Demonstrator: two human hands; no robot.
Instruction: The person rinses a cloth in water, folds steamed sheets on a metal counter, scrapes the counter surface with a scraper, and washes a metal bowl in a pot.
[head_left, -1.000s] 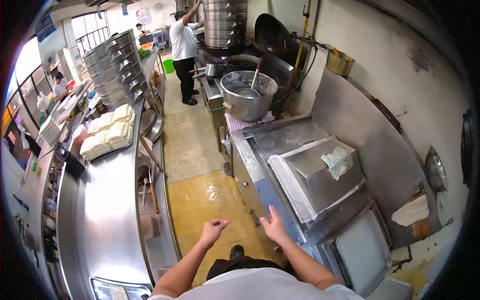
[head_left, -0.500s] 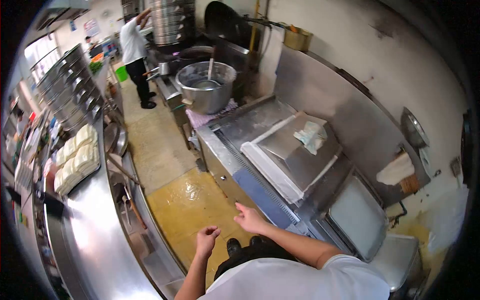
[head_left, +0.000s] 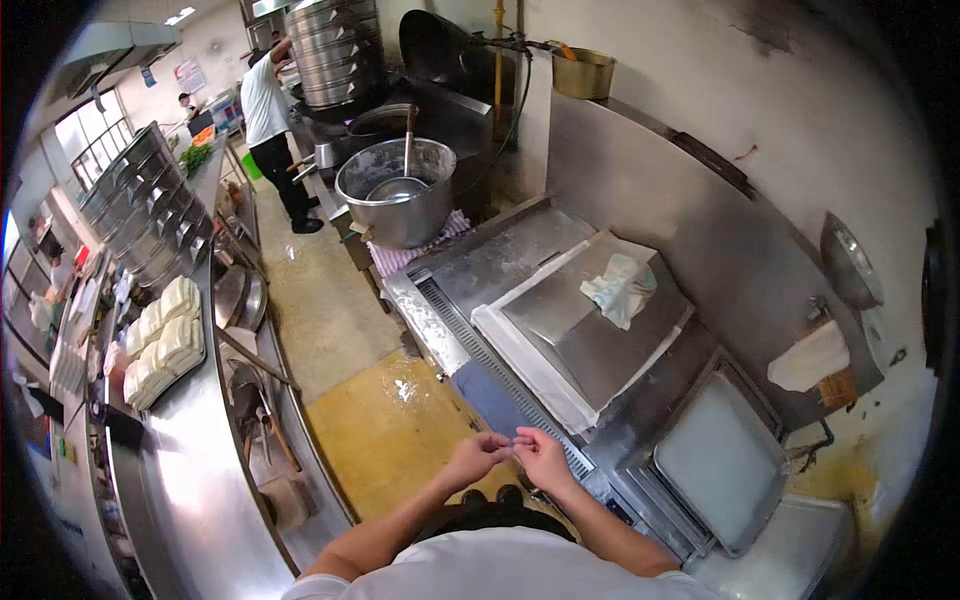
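Observation:
In front of my body, my left hand [head_left: 478, 458] and my right hand [head_left: 542, 455] meet at the fingertips. Both have their fingers bent and pressed together; anything between them is too small to make out. The hands are above the floor, close to the front edge of the steel counter [head_left: 500, 225]. On that counter lies a sloped metal cover [head_left: 600, 335] with white cloth along its edges. A crumpled pale cloth [head_left: 622, 290] rests on top of the cover.
To the right stand flat metal trays [head_left: 725, 455]. A large metal pot [head_left: 398, 225] with a ladle sits farther along. On the left, a steel worktop [head_left: 195, 480] carries stacked white folded pieces [head_left: 165, 340] and steamer tiers [head_left: 145, 215]. A co-worker [head_left: 270, 120] stands ahead in the aisle.
My hands have come together from apart, their fingertips now touching. The view has shifted slightly. The co-worker ahead still has an arm raised toward the tall steamer stack.

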